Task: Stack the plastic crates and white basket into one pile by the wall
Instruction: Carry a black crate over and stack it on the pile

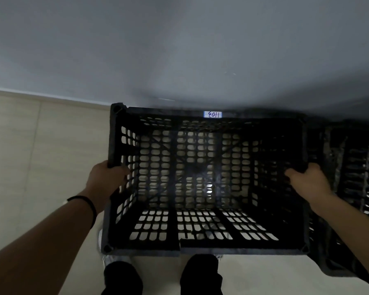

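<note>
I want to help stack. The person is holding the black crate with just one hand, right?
Not quite. The head view shows both hands on the black crate: the left hand grips its left rim and the right hand grips its right rim.

grey wall (179, 50), beige tiled floor (30, 156)

The second black crate (354, 177) on the right is cut off by the picture's right edge, its shape lost in darkness. The small label (212, 114) on the held crate's (200, 250) far rim is too blurred to read surely. Both forearms leave the near edge.
</note>
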